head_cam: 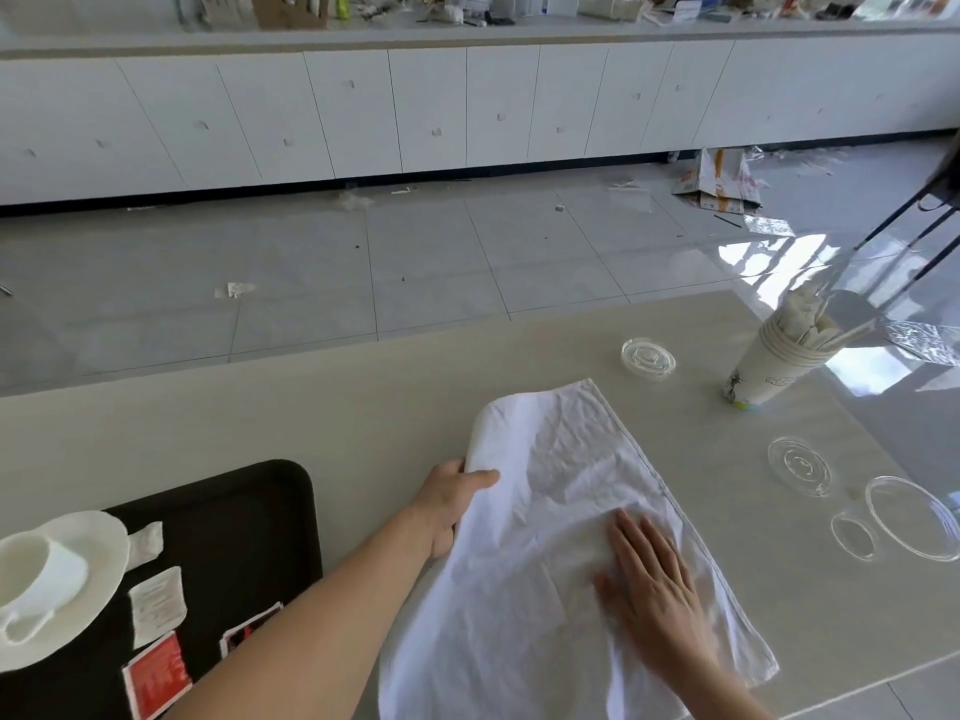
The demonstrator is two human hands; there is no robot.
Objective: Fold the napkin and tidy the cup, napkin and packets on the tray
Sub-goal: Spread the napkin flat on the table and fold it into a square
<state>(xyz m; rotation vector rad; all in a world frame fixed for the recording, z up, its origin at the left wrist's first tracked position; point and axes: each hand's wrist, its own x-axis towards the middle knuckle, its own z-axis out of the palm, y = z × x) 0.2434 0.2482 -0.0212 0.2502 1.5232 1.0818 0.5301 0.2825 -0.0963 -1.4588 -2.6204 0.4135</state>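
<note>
Currently the napkin (561,522) lies on the table (260,407), right of the tray (249,522), partly folded. The left hand (449,504) pinches its rolled left edge; the right hand (654,584) lies flat on it, fingers (631,537) extended, grasping nothing. Risk: uneven pull by the left hand would skew the fold or drag the cloth off the near table edge. The paper cup stack (774,356) and clear lids (911,517) stand apart on the right, clear of the fold. On the tray, the cup (36,569) on its saucer (98,537) and scattered packets (156,600) leave limited space for the napkin.
</note>
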